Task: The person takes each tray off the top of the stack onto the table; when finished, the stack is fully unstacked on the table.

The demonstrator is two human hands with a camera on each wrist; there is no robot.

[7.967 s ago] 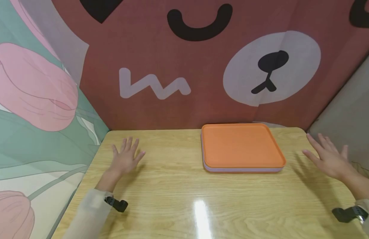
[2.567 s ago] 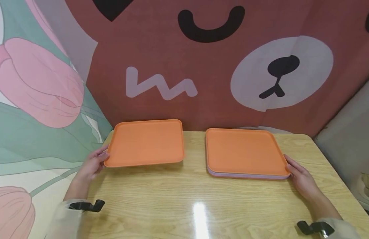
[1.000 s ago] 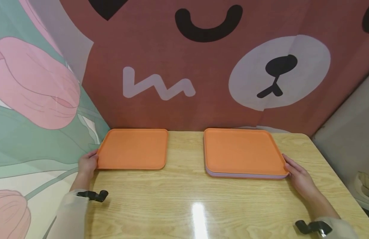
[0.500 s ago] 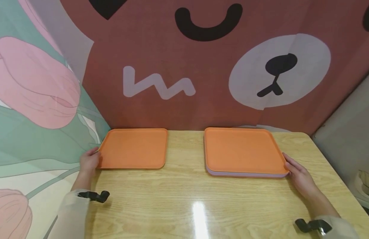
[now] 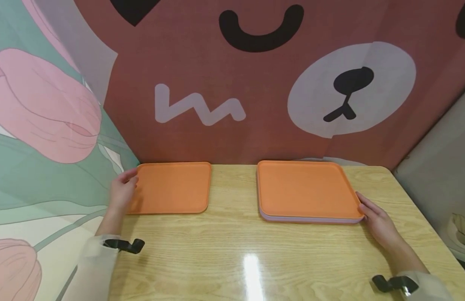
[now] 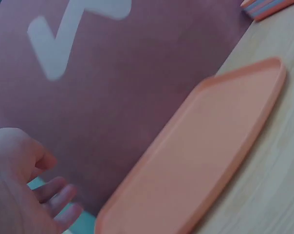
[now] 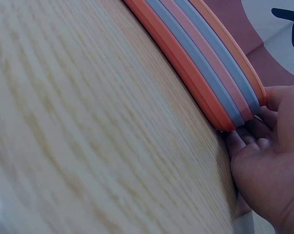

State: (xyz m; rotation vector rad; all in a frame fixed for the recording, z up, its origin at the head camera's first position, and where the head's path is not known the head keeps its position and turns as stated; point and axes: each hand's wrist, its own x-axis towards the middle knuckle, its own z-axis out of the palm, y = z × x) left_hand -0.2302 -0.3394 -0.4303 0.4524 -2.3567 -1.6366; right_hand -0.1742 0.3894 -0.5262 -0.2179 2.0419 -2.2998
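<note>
A single orange tray [image 5: 172,188] lies flat on the left part of the wooden table, against the back wall. My left hand [image 5: 122,190] hovers at its left edge; in the left wrist view the loosely bent fingers [image 6: 59,197] hold nothing and are apart from the tray. To the right sits a stack of trays [image 5: 305,190], orange on top. Its layers of orange, grey-blue and pink [image 7: 205,58] show in the right wrist view. My right hand [image 5: 379,221] grips the stack's right edge, thumb at the top tray's rim and fingers curled against the side, partly hidden.
The wooden table [image 5: 202,259] meets a reddish-brown printed cloth [image 5: 202,142] at the back. A floral cloth [image 5: 48,125] hangs at the left. Bare wood separates the lone tray from the stack. A pale object [image 5: 461,230] stands beyond the table's right edge.
The left hand carried one orange tray leftward and lowered it flat onto the table. It has since released the tray's left edge and risen. The right hand came to the stack and stays there.
</note>
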